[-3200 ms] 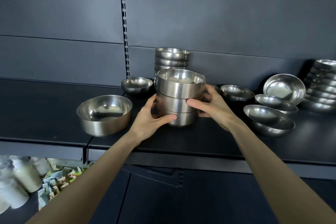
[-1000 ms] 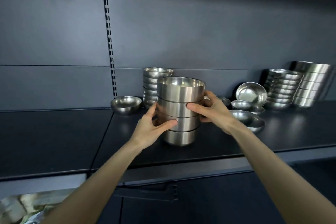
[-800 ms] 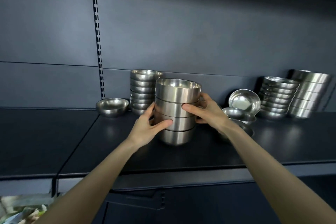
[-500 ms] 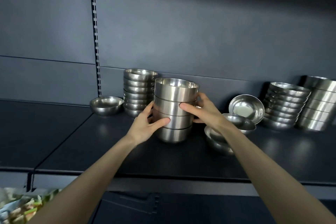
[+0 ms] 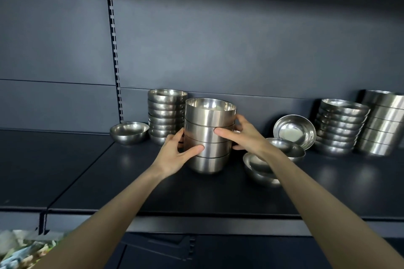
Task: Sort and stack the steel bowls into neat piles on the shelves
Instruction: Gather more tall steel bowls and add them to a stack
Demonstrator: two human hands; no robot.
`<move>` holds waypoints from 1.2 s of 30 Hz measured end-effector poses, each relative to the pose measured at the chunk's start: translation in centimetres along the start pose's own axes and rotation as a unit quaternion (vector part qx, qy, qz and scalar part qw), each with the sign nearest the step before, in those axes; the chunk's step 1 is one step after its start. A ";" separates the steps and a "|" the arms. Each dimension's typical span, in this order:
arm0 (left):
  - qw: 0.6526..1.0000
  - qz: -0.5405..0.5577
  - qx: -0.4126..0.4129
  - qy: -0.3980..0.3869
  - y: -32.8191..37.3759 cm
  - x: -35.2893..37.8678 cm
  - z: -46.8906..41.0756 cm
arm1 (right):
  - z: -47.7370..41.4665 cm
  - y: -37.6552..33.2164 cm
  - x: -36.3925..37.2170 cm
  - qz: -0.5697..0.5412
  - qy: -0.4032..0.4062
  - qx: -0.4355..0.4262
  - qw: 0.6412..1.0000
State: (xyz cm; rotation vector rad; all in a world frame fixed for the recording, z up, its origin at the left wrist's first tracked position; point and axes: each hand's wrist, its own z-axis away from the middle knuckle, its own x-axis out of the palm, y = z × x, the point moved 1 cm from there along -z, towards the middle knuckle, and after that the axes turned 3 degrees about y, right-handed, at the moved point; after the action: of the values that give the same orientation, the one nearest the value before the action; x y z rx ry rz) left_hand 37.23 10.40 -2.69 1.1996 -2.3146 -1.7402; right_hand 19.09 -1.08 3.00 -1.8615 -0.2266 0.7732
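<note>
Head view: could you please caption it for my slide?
Both hands, left and right, grip a stack of four steel bowls on a dark shelf.

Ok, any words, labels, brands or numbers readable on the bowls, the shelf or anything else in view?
None readable.
Held stack of bowls, the other bowls and the shelf: plain, no markings seen.
Packets at lower left: any print is too blurred to read.
</note>
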 end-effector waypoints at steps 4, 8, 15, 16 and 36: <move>1.000 -0.023 0.011 0.001 0.8 -0.6 0.3 | 0.3 -0.5 -0.1 0.031 0.009 0.004 0.999; 0.999 -0.052 0.003 -0.011 1.7 -0.9 0.7 | 0.5 -0.7 -0.3 0.053 0.026 -0.001 0.998; 0.956 -0.292 0.023 0.022 3.2 -1.3 2.9 | 3.1 -0.3 -2.6 0.237 0.055 -0.002 0.970; 0.948 -0.315 0.047 0.019 3.6 -1.2 3.4 | 3.8 -0.2 -3.0 0.261 0.059 -0.003 0.964; 0.853 -0.416 0.312 -0.044 14.2 13.4 -3.3 | 7.3 2.8 -19.2 0.490 0.121 0.002 0.863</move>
State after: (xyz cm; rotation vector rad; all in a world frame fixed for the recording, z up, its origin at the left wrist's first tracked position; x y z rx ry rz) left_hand 21.20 1.41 4.65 2.5872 -2.7294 -1.1082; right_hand -0.67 -6.12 6.64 -1.9988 0.9617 1.1729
